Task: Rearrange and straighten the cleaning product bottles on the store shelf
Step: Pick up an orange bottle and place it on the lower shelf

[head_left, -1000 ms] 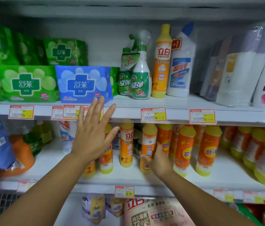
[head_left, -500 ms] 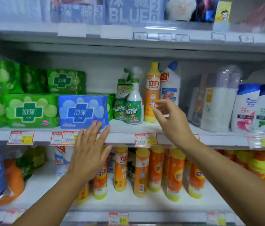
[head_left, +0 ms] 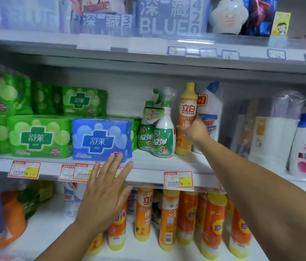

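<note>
**Right hand on orange bottle, left hand flat at shelf edge**

Right arm reaches up from the lower right, nearly straight. The right hand (head_left: 191,130) is wrapped round the mid-body of the tall orange bottle (head_left: 186,108), fingers curled onto its label. The bottle stands upright on the middle shelf (head_left: 148,163), set back from the front edge, with its base on the shelf. It sits just beside the 2 green-and-white spray bottles (head_left: 164,132) on its left. The white bottle with the blue cap (head_left: 212,104) is on its right, partly hidden by the hand.

Left forearm comes up from the bottom centre. The left hand (head_left: 105,194) is released, fingers straight and spread, palm facing the shelf's front edge. Its fingertips overlap the bottom of the blue pack (head_left: 101,138); cannot tell if they touch it.

The lower shelf (head_left: 45,228) holds a row of upright orange bottles (head_left: 169,219). A price tag (head_left: 178,178) hangs on the middle shelf's front edge.
</note>
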The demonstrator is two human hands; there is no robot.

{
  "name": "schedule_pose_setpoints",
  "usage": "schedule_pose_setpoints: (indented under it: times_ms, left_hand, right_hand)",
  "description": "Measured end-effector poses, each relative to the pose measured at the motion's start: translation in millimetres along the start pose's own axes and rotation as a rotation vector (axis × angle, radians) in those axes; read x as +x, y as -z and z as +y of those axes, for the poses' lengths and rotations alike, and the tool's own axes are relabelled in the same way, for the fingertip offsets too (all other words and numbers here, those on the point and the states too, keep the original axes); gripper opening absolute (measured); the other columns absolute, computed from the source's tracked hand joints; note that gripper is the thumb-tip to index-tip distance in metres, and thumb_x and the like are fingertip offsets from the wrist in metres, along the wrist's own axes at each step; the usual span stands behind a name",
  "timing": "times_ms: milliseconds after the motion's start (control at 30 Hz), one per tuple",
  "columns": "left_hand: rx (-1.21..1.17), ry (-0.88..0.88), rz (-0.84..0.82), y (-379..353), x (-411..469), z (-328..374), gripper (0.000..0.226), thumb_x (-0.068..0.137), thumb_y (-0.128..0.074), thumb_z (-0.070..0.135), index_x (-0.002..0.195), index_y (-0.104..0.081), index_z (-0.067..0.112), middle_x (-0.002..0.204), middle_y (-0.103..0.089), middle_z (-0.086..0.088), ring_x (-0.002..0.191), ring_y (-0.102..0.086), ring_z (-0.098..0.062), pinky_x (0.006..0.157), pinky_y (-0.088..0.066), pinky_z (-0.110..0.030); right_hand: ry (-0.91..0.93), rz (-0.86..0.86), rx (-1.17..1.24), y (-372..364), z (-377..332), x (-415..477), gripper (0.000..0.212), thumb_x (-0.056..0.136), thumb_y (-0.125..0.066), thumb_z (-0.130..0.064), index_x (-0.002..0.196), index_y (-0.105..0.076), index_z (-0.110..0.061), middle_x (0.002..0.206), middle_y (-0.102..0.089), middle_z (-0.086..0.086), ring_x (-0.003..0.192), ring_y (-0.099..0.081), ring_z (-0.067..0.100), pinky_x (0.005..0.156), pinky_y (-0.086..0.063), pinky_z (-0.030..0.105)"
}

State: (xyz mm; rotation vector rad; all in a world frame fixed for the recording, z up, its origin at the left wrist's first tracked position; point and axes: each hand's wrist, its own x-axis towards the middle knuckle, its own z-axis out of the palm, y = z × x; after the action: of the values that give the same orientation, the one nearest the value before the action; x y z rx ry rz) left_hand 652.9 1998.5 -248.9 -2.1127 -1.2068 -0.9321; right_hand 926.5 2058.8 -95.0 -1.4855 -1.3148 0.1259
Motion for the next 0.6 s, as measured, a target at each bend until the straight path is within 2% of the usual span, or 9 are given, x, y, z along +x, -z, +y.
schedule_pose_setpoints:
  times_ms: [167, 267, 367, 433, 500, 600]
  left_hand:
    - [-0.003, 0.013, -0.007, 3, -2, 1, 0.058, 0.094, -0.029, 0.045, 0.147, -0.02, 0.026, 0.157, -0.014, -0.002, 0.145, -0.009, -0.019, 0.115, -0.011, -0.049]
    - [-0.014, 0.014, -0.016, 5, -2, 3, 0.058, 0.094, -0.026, 0.046, 0.148, -0.019, 0.026, 0.157, -0.015, -0.003, 0.145, -0.008, -0.018, 0.115, -0.009, -0.048]
    - [0.004, 0.013, -0.04, 7, -3, 2, 0.058, 0.095, -0.022, 0.048, 0.148, -0.015, 0.027, 0.157, -0.011, -0.002, 0.145, -0.004, -0.017, 0.116, -0.007, -0.047]
    - [0.008, 0.0, -0.052, 9, -3, -2, 0.058, 0.095, -0.017, 0.049, 0.148, -0.013, 0.028, 0.158, -0.008, -0.001, 0.145, -0.001, -0.016, 0.116, -0.005, -0.046]
    - [0.003, -0.012, -0.06, 11, -3, -5, 0.058, 0.095, -0.014, 0.05, 0.148, -0.013, 0.028, 0.158, -0.007, -0.001, 0.145, 0.0, -0.015, 0.116, -0.004, -0.044]
    - [-0.007, -0.011, -0.065, 14, -5, -6, 0.058, 0.095, -0.015, 0.051, 0.148, -0.013, 0.029, 0.158, -0.003, -0.002, 0.145, 0.004, -0.015, 0.116, -0.001, -0.043]
  right_hand:
    - [0.055, 0.001, 0.101, 23, -9, -29, 0.056, 0.08, -0.074, -0.02, 0.123, -0.039, -0.014, 0.112, -0.054, 0.0, 0.101, -0.057, 0.018, 0.08, -0.048, 0.03]
    - [0.213, -0.004, 0.149, 44, -19, -62, 0.057, 0.08, -0.074, -0.017, 0.124, -0.038, -0.016, 0.111, -0.056, -0.004, 0.1, -0.058, 0.012, 0.082, -0.049, 0.024]
    - [0.347, 0.026, 0.182, 68, -40, -99, 0.055, 0.078, -0.075, -0.017, 0.119, -0.038, -0.018, 0.11, -0.059, -0.007, 0.096, -0.06, 0.001, 0.074, -0.048, 0.007]
    - [0.407, 0.057, 0.217, 83, -55, -123, 0.056, 0.076, -0.077, -0.02, 0.117, -0.04, -0.017, 0.11, -0.06, -0.007, 0.098, -0.06, 0.0, 0.078, -0.049, 0.009]
    - [0.436, 0.066, 0.257, 95, -63, -150, 0.057, 0.074, -0.079, -0.023, 0.117, -0.042, -0.017, 0.111, -0.062, -0.008, 0.101, -0.061, 0.002, 0.085, -0.052, 0.02]
    - [0.448, -0.027, 0.345, 102, -57, -197, 0.055, 0.073, -0.079, -0.026, 0.114, -0.043, -0.03, 0.112, -0.063, -0.01, 0.105, -0.062, 0.005, 0.089, -0.052, 0.027]
